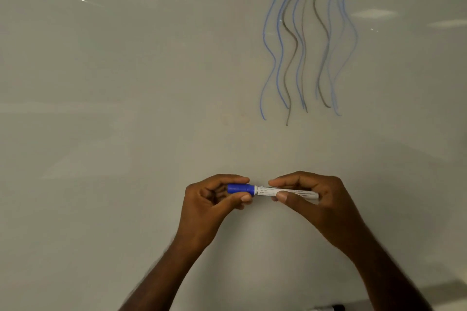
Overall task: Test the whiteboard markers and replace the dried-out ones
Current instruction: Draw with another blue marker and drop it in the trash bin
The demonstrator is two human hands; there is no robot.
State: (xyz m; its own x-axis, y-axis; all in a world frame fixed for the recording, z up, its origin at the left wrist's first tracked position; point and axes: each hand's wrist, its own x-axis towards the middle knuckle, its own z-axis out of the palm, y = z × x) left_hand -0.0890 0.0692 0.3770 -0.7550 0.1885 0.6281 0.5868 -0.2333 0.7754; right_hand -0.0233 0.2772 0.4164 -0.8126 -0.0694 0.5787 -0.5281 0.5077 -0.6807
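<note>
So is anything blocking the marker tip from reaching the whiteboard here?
Yes: the blue cap is on the marker. The left hand pinches the cap and the right hand grips the barrel. Otherwise nothing stands before the whiteboard.

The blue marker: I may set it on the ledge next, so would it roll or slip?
The marker looks like a round, smooth, stiff tube, so it would probably roll on a flat ledge. It seems light: the left hand and right hand hold it by fingertips alone. The blue cap appears fully seated.
</note>
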